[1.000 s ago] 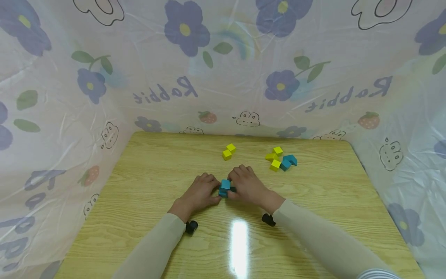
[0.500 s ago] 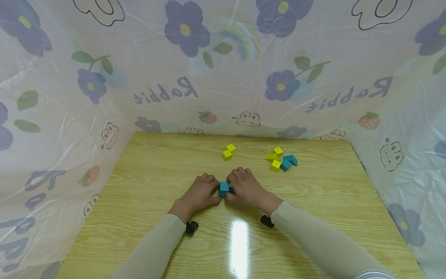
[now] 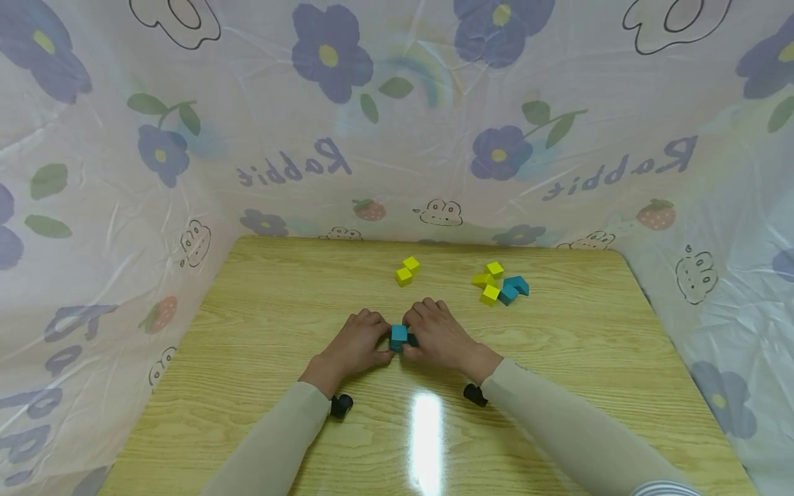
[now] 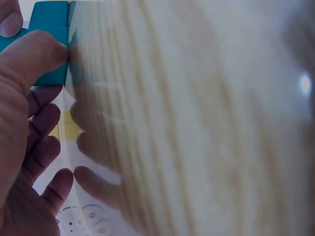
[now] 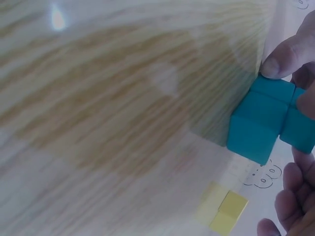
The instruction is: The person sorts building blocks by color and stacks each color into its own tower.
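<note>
Small teal blocks stand together at the table's middle, between the two hands. The upper teal cube [image 3: 399, 333] sits on or just against a lower teal block [image 4: 51, 78], with another teal block [image 5: 256, 125] beside it on the right. My right hand [image 3: 443, 337] pinches the upper cube between thumb and fingers. At the left, my left hand [image 3: 356, 341] holds the lower block, its thumb [image 4: 37, 54] against the near face. The right hand partly covers the right-hand block in the head view. Whether the upper cube fully rests is hard to tell.
Behind the hands lie two yellow cubes [image 3: 404, 277]. Farther right is a loose group of yellow blocks [image 3: 490, 295] and teal blocks [image 3: 509, 295]. A patterned curtain [image 3: 397, 138] surrounds the wooden table [image 3: 279, 289] at the back and sides.
My right hand has shifted slightly left with the upper teal cube, which now lines up over the lower block. The left hand has stayed in place.
</note>
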Available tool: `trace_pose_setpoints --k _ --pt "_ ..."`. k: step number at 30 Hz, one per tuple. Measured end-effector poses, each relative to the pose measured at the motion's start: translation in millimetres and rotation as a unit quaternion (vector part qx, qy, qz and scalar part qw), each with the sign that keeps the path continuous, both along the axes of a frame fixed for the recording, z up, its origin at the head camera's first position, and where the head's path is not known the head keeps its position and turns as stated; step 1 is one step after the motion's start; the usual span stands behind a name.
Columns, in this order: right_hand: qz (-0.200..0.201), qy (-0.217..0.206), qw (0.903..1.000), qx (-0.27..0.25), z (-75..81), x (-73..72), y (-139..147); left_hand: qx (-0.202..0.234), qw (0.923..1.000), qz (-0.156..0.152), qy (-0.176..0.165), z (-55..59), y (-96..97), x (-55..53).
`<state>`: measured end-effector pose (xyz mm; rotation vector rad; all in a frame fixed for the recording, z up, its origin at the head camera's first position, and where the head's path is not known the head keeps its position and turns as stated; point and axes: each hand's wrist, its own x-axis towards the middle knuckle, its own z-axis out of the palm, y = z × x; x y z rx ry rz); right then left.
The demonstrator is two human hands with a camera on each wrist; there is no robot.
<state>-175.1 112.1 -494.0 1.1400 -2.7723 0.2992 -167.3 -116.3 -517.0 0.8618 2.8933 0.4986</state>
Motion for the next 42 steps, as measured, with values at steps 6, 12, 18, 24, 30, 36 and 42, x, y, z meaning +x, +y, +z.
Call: trace_pose_setpoints --k 6,12,18,24,30,36,42 --pt "0.000 0.002 1.0000 -0.003 -1.0 -0.1 0.2 0.000 1.0000 0.002 0.000 0.4 0.0 0.5" --pt "0.001 0.004 1.0000 -0.004 -1.7 -0.4 0.4 -0.005 1.0000 0.002 0.001 -0.6 0.3 0.3" --pt "0.004 0.013 0.9999 -0.004 -3.3 -0.8 0.7 -0.008 1.0000 0.001 0.005 -3.0 0.0 0.4" --pt "-0.002 0.005 0.9999 -0.010 0.3 0.9 2.6 -0.003 1.0000 0.000 0.003 -2.7 -0.2 1.0" --pt "-0.022 -0.004 0.9986 -0.048 7.0 1.0 13.7 -0.002 1.0000 -0.001 0.005 -3.9 -0.8 0.5" --pt "-0.091 -0.006 0.9915 -0.093 6.5 -3.2 41.6 -0.008 1.0000 0.003 0.002 -3.7 -0.5 0.9" --pt "-0.157 0.044 0.9810 -0.106 -0.8 -10.0 79.8 -0.004 1.0000 0.001 -0.001 -0.9 0.1 1.5"
